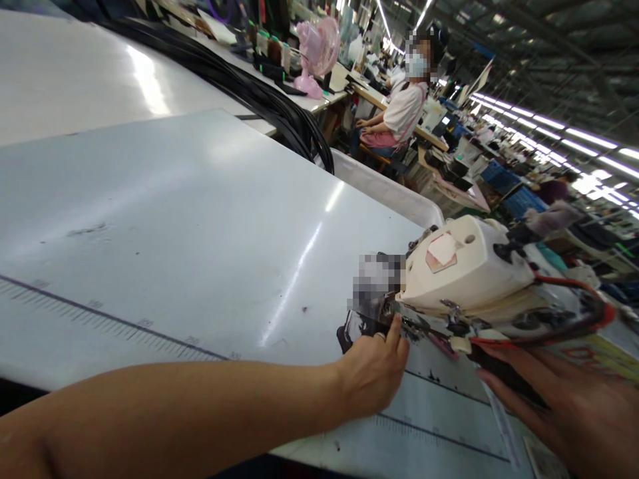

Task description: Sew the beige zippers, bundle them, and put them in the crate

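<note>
A flat black piece with a pale, glossy patch lies on the table at the needle end of a cream-white, smooth-cased sewing machine. The left hand is right at its near edge, wearing a thin ring; the extended index finger reaches up to the machine's small metal parts, and the other fingers curl loosely. Whether they pinch the piece or only press beside it, I cannot tell. Part of the area just above the piece is pixelated.

The right hand, blurred, is on the near side of the machine, thumb spread from the fingers, with something dark between them; whether it is gripped I cannot tell. A clear, narrow strip hangs just beside the thumb.

The machine's casing is boxy with rounded edges, bears a torn paper label, and has a red cord looping behind. Left of it spreads the pale, shiny tabletop, printed with a black ruler scale. Beyond the machine are a white, round-edged plastic trough, a bundle of long black strips, a pink plastic fan and a seated person in a white top.
</note>
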### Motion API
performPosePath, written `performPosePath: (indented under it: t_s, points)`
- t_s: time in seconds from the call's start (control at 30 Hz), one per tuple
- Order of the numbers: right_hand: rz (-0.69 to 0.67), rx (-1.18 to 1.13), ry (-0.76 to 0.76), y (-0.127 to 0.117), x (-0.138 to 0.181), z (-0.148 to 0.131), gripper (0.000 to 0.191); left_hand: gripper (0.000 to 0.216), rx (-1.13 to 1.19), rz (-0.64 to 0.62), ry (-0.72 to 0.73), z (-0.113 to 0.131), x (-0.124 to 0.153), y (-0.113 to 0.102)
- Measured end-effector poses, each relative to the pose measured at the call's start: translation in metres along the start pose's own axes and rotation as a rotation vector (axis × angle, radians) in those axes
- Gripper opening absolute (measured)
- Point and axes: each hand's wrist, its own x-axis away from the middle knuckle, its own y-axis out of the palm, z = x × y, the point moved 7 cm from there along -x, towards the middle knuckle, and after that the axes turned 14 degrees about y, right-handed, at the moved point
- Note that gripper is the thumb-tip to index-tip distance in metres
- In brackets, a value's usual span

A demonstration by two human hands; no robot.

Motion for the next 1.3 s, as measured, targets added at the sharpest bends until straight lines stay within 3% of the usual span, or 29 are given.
performPosePath:
  t_s: [0.23,0.5,0.7,0.93,1.07,1.3]
  points:
    - [-0.03,0.154,-0.097,0.001,-0.003,-0.004,0.03,0.038,0.046,-0.039,0.014,-0.001,0.001,0.002]
    - [0.093,0.168,-0.18,-0.022,-0.019,-0.029,0.035,0.038,-0.008,-0.035,0.016,0.001,0.0,0.001]
    - [0.169,0.292,-0.434,-0.033,-0.021,-0.057,0.042,0.04,-0.062,-0.016,0.013,0.001,-0.001,0.001]
    - [0.176,0.327,-0.543,-0.029,-0.022,-0.062,0.037,0.04,-0.041,-0.034,0.005,0.0,0.0,0.004]
    - [0.141,0.278,-0.54,-0.024,-0.024,-0.054,0.036,0.04,-0.045,-0.05,0.001,-0.001,-0.001,0.002]
    - [-0.047,0.149,-0.358,-0.009,-0.034,-0.039,0.022,0.039,-0.025,-0.077,-0.016,-0.001,-0.001,0.003]
